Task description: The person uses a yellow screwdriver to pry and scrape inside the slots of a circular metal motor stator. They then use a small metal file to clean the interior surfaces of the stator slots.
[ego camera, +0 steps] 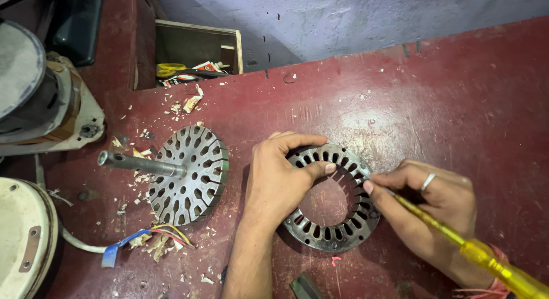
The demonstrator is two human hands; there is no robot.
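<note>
Hands first: our left hand (pixel 280 176) grips the stator ring (pixel 331 199), thumb pressed on its inner edge near the top, fingers curled over the outer rim. The ring lies flat on the red bench (pixel 457 104), slotted all round, its centre open to the bench below. Our right hand (pixel 432 204) is closed round a screwdriver (pixel 457 239) with a yellow see-through handle; the handle runs off toward the lower right, and the tip meets the ring's upper right slots, just beside our left thumb. A ring sits on one finger of that hand.

Left of the stator, a rotor (pixel 189 174) rests on the bench with its shaft (pixel 140 163) pointing left, among pale shavings (pixel 143 173). Coloured wires (pixel 151 235) lie just below it. Behind, an open wooden box (pixel 197 47) holds yellow-handled scissors (pixel 170 68).
</note>
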